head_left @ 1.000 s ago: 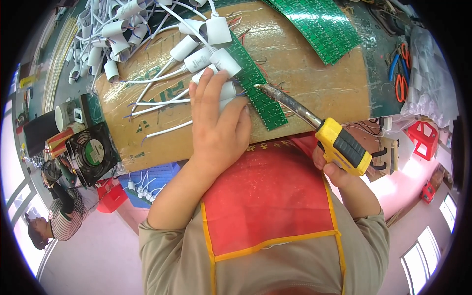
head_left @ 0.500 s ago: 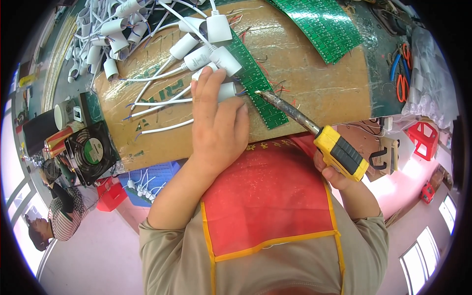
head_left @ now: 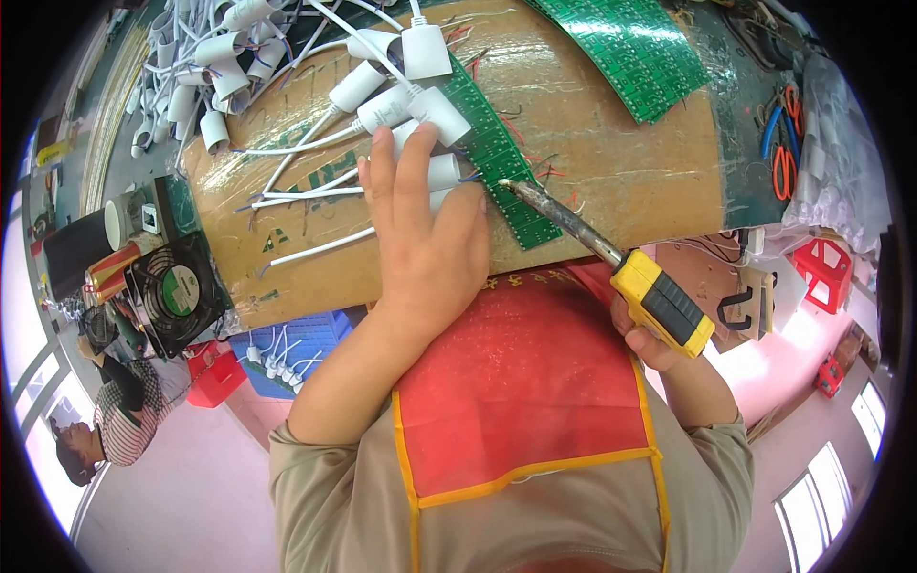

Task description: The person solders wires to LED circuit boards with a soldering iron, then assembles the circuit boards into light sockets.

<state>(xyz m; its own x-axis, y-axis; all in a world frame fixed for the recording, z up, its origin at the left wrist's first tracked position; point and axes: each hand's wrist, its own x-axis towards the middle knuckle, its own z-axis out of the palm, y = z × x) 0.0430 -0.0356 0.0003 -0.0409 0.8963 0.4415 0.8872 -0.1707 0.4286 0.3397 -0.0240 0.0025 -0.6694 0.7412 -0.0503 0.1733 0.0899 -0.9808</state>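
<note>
My right hand (head_left: 648, 336) is closed round the yellow and black handle of a soldering iron (head_left: 659, 298). The iron's tip lies over the edge of a long green circuit board strip (head_left: 497, 143), close to the bare wire ends of a white cylindrical housing (head_left: 443, 171). My left hand (head_left: 428, 234) rests over a row of these housings, fingers stretched out and fingertips on them. Its thumb is beside a further housing (head_left: 440, 199), mostly hidden under the hand. White cables (head_left: 325, 248) with stripped ends trail leftward. Other housings (head_left: 382, 107) lie just beyond my fingertips.
A heap of white cabled housings (head_left: 224, 72) fills the far left. Green circuit boards (head_left: 630, 57) lie at the far right, near orange-handled tools (head_left: 783, 170). A black fan (head_left: 177, 294) stands left, above a blue crate (head_left: 296, 349). Another person (head_left: 124, 411) is at the left.
My left hand has shifted slightly right, its index and middle fingers straighter and farther apart. The cables under it have moved. The iron's tip has moved a little right and down.
</note>
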